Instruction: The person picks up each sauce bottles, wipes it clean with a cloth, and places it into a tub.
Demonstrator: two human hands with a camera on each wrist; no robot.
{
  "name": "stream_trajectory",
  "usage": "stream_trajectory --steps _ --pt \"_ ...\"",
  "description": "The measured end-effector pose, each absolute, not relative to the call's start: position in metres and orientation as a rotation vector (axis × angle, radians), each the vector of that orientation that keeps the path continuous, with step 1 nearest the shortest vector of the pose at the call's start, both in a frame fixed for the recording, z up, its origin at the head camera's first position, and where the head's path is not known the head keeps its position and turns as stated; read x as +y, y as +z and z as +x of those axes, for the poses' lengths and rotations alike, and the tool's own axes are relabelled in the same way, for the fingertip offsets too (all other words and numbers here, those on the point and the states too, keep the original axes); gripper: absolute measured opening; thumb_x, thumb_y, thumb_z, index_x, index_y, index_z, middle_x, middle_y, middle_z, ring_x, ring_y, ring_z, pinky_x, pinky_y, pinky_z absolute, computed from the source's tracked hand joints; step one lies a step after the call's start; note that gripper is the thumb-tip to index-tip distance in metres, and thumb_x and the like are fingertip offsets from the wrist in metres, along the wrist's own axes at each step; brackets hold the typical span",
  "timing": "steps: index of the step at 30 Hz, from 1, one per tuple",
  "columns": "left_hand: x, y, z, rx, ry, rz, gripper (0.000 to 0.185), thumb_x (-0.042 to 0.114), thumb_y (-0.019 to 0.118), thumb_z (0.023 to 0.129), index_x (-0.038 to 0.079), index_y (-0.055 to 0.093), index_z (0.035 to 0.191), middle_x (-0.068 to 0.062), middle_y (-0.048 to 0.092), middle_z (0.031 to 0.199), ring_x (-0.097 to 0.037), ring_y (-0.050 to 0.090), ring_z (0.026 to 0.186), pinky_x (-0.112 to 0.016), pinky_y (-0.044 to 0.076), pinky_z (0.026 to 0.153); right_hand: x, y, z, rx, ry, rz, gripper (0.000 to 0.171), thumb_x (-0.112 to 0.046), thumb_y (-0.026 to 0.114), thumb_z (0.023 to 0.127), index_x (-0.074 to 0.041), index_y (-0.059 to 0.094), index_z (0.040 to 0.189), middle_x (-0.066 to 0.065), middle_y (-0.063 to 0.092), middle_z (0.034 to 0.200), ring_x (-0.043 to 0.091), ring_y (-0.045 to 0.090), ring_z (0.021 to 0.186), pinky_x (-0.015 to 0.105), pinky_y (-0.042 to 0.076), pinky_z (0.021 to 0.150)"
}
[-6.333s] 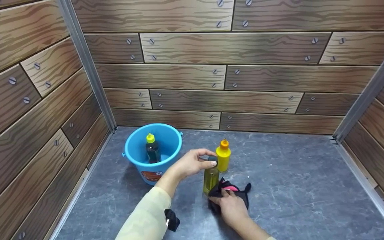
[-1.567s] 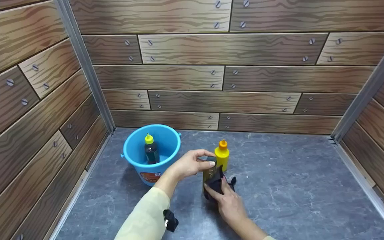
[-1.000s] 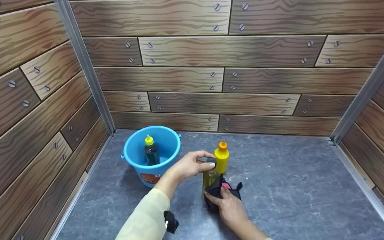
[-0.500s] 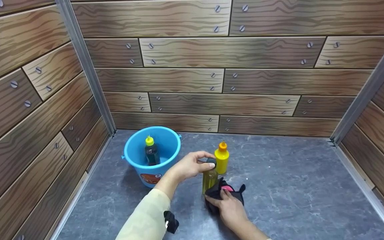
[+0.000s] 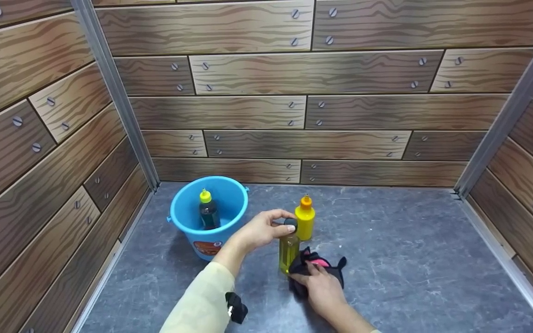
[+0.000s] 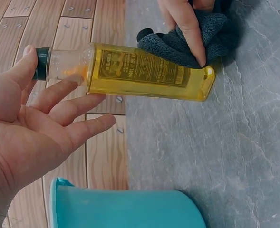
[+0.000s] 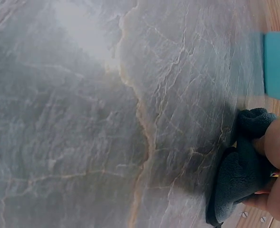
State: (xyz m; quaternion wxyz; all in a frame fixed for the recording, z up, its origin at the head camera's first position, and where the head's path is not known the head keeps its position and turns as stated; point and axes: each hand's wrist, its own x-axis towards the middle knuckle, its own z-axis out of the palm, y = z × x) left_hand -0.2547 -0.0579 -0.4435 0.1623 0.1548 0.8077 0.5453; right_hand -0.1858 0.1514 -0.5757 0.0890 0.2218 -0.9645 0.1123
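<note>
A clear oil bottle (image 5: 288, 253) with yellow contents and a dark green cap stands upright on the grey floor. My left hand (image 5: 262, 229) pinches its cap from above, thumb on one side; the left wrist view shows the other fingers of that hand (image 6: 59, 109) spread beside the neck. In my right hand (image 5: 324, 289) is a bunched dark cloth (image 5: 298, 267) with a pink patch, held against the lower right side of the bottle. The cloth (image 6: 216, 38) covers part of the label side near the base. The right wrist view shows the cloth (image 7: 242, 175) partly hidden by the hand.
Just behind the oil bottle stands a yellow squeeze bottle (image 5: 305, 222) with an orange cap. To the left is a blue bucket (image 5: 185, 222) holding a dark bottle (image 5: 209, 215) with a yellow-green cap. Wood-patterned walls (image 5: 248, 113) enclose the floor (image 5: 400, 259).
The cloth was higher and wrapped over the bottle's front 1.6 seconds ago; my right hand has since drawn it down and to the right. My left hand keeps its hold on the cap.
</note>
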Motion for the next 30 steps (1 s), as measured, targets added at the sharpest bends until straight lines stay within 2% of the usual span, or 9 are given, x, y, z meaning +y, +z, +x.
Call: stream_trajectory --steps 5,13,17,24,30 --pt "-0.057 -0.443 -0.255 2.313 1.538 0.433 0.026 0.032 0.068 0.106 0.028 0.071 0.132 -0.002 0.070 0.132 -0.023 0.067 0.118 -0.057 0.049 0.107 0.156 -0.574 -0.184 -2.892 0.368 0.556 0.046 0.000 0.075 0.086 -0.029 0.082 0.120 0.026 0.068 0.132 0.048 0.067 0.116 0.061 0.059 0.079" --pt "-0.055 -0.441 -0.254 2.294 1.508 0.370 0.028 0.034 0.067 0.106 0.033 0.070 0.134 0.001 0.068 0.134 -0.025 0.064 0.120 -0.058 0.051 0.102 0.167 -0.573 -0.179 -2.843 0.463 0.485 0.051 0.004 0.071 0.086 -0.028 0.080 0.124 0.029 0.067 0.131 0.048 0.070 0.110 0.062 0.059 0.081" --pt "-0.056 -0.440 -0.254 2.296 1.481 0.382 0.031 0.035 0.065 0.107 0.031 0.069 0.138 0.000 0.066 0.139 -0.026 0.062 0.124 -0.058 0.051 0.103 0.172 -0.572 -0.177 -2.838 0.493 0.464 0.052 0.003 0.070 0.089 -0.030 0.078 0.128 0.030 0.066 0.133 0.048 0.070 0.110 0.062 0.059 0.082" --pt "-0.060 -0.437 -0.254 2.290 1.433 0.415 0.038 0.033 0.062 0.109 0.028 0.065 0.146 -0.005 0.061 0.148 -0.029 0.058 0.132 -0.060 0.045 0.111 0.178 -0.569 -0.172 -2.770 0.555 0.457 0.056 0.005 0.070 0.087 -0.029 0.077 0.131 0.030 0.065 0.134 0.047 0.069 0.111 0.061 0.059 0.082" --pt "-0.061 -0.435 -0.251 2.279 1.407 0.461 0.039 0.030 0.057 0.112 0.031 0.060 0.151 -0.007 0.056 0.155 -0.031 0.053 0.141 -0.061 0.038 0.117 0.179 -0.563 -0.170 -2.816 0.623 0.397 0.054 0.004 0.070 0.092 -0.030 0.076 0.134 0.032 0.062 0.139 0.048 0.065 0.122 0.064 0.056 0.090"
